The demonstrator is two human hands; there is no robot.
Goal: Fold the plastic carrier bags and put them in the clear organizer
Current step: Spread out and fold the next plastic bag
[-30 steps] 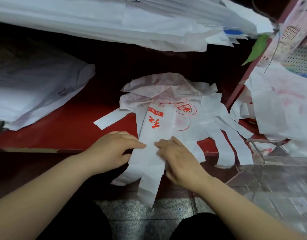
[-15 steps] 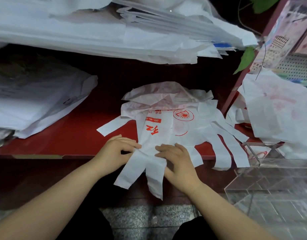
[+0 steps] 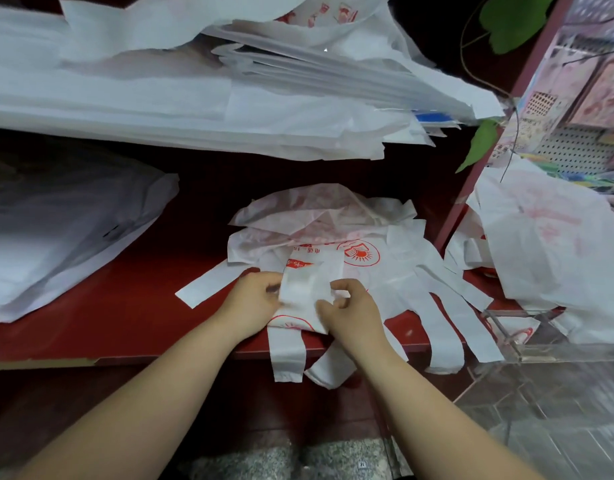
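Bag (image 3: 310,289): thin white plastic, red print, folded narrow; centre, on the pile, handles hanging over the shelf edge.
Left hand (image 3: 253,303): curled, pinching the bag's left edge.
Right hand (image 3: 350,310): curled, pinching its right edge.
Pile (image 3: 402,271): flat, crinkled bags.
Organizer (image 3: 541,355): clear rigid box, 4 o'clock; contents unclear.
Shelf (image 3: 108,317): smooth red board.

We had only one view, a wide-angle camera worn on the head, which looked forward and down from close above the front edge of the red shelf (image 3: 91,323), taking in the clear organizer (image 3: 558,355) by its right front corner.
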